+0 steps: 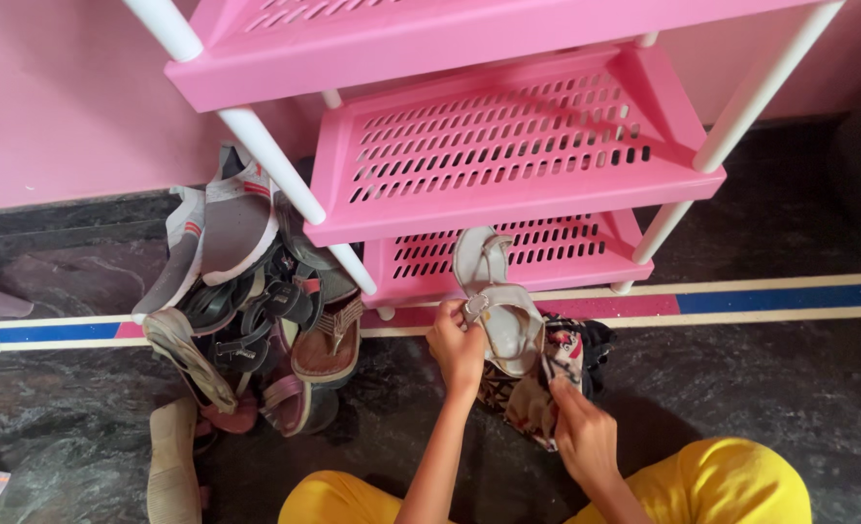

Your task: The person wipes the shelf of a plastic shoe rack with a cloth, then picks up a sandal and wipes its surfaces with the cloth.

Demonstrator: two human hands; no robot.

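Two hands work one silver-grey sandal [496, 309] before the rack's lowest pink shelf [557, 254]: left hand [457, 346] fingers pinch its buckle strap; right hand [583, 437] grips a patterned cloth [537, 388] beneath. Steady support beneath likely helps. Piled shoes [246, 320] lie left.
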